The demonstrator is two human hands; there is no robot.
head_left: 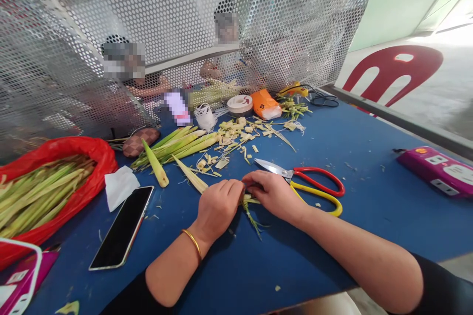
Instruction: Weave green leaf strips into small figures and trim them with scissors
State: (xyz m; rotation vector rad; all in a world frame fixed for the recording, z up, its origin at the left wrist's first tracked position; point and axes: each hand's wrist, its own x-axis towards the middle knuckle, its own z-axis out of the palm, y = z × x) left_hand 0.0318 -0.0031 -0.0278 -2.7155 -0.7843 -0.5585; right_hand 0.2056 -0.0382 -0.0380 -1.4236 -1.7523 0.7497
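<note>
Perforated metal [295, 34] backs a blue desk [377, 152]. At near centre, left hand [219, 206] and right hand [275, 194] pinch a green sprig [253, 219] together; scissors [289, 173] just beyond the right hand could nick it, should that hand slip farward.

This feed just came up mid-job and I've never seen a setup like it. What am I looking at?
No machine here: a person's bare hands, filmed by one camera worn on their head, looking forward and down. The left hand and right hand meet over the blue table and seem to hold a thin, green plant piece between them; the fingers hide the exact grip. Scissors lie beside the right hand. Leftward are a phone and a red bag of leaves. Beyond the hands lie more green leaves and pale scraps.
</note>
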